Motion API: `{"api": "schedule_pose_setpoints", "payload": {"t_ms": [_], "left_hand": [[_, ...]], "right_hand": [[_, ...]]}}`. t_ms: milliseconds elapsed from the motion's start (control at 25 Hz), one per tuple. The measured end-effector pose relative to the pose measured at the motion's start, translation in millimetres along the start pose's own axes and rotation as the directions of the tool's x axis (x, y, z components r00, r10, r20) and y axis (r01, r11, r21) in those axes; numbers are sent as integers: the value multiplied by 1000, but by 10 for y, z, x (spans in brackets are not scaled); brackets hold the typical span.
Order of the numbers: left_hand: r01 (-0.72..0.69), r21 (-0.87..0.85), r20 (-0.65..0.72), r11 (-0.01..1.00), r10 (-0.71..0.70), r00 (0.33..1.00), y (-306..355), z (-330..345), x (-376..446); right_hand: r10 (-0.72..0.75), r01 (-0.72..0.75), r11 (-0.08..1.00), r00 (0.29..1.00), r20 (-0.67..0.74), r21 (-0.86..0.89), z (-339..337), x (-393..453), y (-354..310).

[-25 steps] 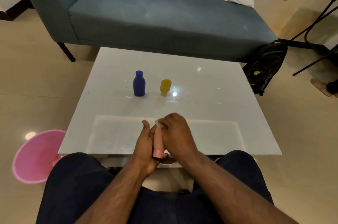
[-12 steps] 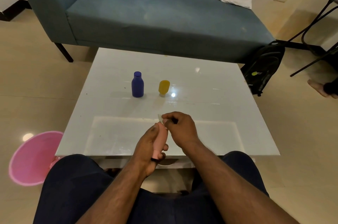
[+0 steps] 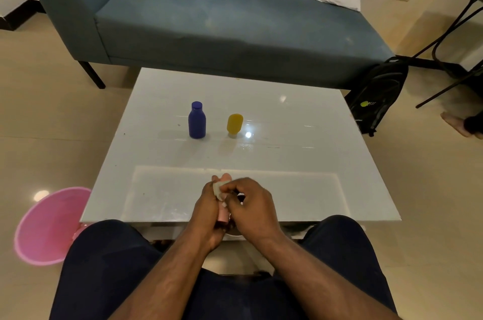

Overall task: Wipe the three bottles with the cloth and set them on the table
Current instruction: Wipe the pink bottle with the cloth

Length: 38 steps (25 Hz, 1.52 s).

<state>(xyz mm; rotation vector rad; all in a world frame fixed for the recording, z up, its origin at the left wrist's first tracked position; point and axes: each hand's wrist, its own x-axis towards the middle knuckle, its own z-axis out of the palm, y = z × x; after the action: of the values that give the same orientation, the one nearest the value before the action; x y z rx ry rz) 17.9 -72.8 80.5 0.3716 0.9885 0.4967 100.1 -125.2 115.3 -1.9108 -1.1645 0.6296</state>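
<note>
Pink bottle [image 3: 223,215] gripped in my closed left hand [image 3: 207,211], my right hand [image 3: 252,206] pinching cloth [image 3: 217,188] against its top, over table [image 3: 300,163] edge

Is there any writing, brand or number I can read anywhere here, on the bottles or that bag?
Blue bottle: no label shows.
Yellow bottle: no label shows.
Pink bottle, in the left hand: mostly hidden, nothing readable.
Black backpack: a yellow-green logo, too blurred to read.
Nothing legible anywhere.
</note>
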Motion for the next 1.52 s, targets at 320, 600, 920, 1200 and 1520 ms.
{"api": "schedule_pose_setpoints", "payload": {"t_ms": [320,600,920,1200,1520], "left_hand": [[26,-117,17,993,-24,1000,78,-35,-6],[71,-145,-33,987,-77,997,70,-57,23],[13,-25,28,1000,-12,1000,-20,11,-34],[62,-193,-2,979,-64,998,1,-72,82],[71,-339,11,938,-71,997,85,-64,107]], "right_hand": [[52,-56,994,998,-39,-99,-34,89,111],[-172,174,970,985,22,-170,38,-195,135],[-114,102,960,993,-28,-262,-91,193,64],[-102,109,965,994,42,-238,-25,17,55],[-135,158,970,982,130,-184,73,-276,-12]]}}
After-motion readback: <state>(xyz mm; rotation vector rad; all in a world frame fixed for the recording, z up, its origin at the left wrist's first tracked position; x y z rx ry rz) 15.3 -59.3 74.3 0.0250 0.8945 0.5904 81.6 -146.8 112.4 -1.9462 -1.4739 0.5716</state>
